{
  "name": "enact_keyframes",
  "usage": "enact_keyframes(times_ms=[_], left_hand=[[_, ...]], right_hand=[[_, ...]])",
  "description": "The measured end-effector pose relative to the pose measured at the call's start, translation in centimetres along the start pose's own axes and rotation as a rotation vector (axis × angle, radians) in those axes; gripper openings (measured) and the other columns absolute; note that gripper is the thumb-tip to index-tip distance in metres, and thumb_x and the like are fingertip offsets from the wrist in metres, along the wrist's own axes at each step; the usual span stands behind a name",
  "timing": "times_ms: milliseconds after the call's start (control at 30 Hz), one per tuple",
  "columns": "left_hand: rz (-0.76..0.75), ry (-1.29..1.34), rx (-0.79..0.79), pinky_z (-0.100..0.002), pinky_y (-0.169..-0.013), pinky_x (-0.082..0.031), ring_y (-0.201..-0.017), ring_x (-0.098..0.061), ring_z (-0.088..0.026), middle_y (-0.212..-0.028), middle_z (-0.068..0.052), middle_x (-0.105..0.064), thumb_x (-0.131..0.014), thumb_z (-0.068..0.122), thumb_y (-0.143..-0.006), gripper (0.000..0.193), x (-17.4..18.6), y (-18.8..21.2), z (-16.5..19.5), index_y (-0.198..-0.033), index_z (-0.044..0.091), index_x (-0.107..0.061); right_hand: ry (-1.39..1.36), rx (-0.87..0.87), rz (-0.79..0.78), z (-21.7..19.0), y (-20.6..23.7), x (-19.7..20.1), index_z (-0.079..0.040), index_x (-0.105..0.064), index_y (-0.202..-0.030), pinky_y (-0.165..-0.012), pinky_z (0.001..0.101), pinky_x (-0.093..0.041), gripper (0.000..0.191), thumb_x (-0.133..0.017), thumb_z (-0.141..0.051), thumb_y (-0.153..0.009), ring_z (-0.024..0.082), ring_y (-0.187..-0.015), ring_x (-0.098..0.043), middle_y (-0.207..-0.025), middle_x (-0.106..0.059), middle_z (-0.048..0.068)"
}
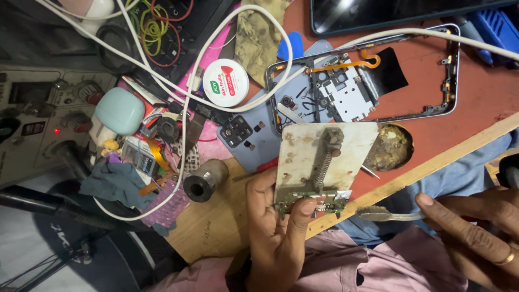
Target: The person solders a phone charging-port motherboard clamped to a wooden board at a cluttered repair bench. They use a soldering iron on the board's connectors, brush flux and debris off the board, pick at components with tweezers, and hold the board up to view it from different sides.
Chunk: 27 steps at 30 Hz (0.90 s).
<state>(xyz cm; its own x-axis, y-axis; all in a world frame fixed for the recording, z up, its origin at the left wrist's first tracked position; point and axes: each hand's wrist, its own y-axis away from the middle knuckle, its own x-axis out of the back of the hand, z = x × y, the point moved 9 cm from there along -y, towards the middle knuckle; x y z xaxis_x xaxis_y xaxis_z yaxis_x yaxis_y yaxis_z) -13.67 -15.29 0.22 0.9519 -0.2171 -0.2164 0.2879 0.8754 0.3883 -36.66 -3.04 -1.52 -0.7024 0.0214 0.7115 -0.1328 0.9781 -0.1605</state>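
Under left hand (278, 232) fingers (304, 212), circuit board (313, 204), toothbrush (386, 214) beside.

Upper centre of my view sits a round white tin (226, 82) with a red and green label, just beside a looping white cable (186, 103). At the far left is a grey bench unit with knobs (38, 119), one small red light glowing. Near it stands a pale mint case (120, 110), with a tiny doll figure (111, 150) just below. Right of centre lies an opened phone frame (367, 75); a dark cylinder (205, 180) rests lower, left of centre.
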Motion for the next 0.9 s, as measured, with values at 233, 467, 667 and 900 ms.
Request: enact_keyframes(times_ms=[233, 467, 667, 900], left_hand=[[-0.017, -0.010, -0.015, -0.037, -0.101, -0.058, -0.115, -0.067, -0.023, -0.130, -0.020, -0.059, -0.058, 0.004, -0.104, 0.045, -0.20, -0.07, 0.18, -0.141, -0.007, -0.035], [-0.030, 0.000, -0.057, -0.037, -0.107, -0.055, -0.120, -0.064, -0.022, -0.133, -0.021, -0.057, -0.057, 0.002, -0.106, 0.044, -0.35, -0.14, 0.49, -0.142, -0.007, -0.035], [-0.029, 0.024, -0.023, -0.038, -0.106, -0.056, -0.120, -0.064, -0.022, -0.134, -0.020, -0.056, -0.057, 0.001, -0.105, 0.045, -0.32, -0.18, 0.28, -0.142, -0.006, -0.033], [-0.036, -0.009, -0.051, -0.037, -0.109, -0.054, -0.122, -0.063, -0.022, -0.135, -0.020, -0.056, -0.056, 0.001, -0.106, 0.045, -0.39, -0.11, 0.48, -0.144, -0.006, -0.033]], right_hand=[[0.025, 0.038, -0.018, 0.14, 0.17, -0.29, -0.012, -0.067, -0.133, -0.073, 0.0333, -0.059, 0.067, -0.081, 0.002, -0.069, 0.015, -0.080, -0.071, -0.098, -0.071, 0.003], [-0.018, 0.050, -0.033, 0.34, 0.25, -0.54, -0.015, -0.066, -0.135, -0.072, 0.0332, -0.057, 0.072, -0.083, -0.002, -0.067, 0.014, -0.078, -0.072, -0.097, -0.071, 0.002], [-0.042, 0.063, -0.035, 0.25, 0.15, -0.41, -0.014, -0.063, -0.138, -0.072, 0.0333, -0.056, 0.074, -0.082, -0.001, -0.067, 0.014, -0.079, -0.073, -0.098, -0.071, 0.004], [-0.044, 0.064, -0.056, 0.47, 0.39, -0.78, -0.014, -0.063, -0.138, -0.070, 0.0330, -0.055, 0.075, -0.084, -0.003, -0.067, 0.013, -0.077, -0.072, -0.098, -0.072, 0.004]])
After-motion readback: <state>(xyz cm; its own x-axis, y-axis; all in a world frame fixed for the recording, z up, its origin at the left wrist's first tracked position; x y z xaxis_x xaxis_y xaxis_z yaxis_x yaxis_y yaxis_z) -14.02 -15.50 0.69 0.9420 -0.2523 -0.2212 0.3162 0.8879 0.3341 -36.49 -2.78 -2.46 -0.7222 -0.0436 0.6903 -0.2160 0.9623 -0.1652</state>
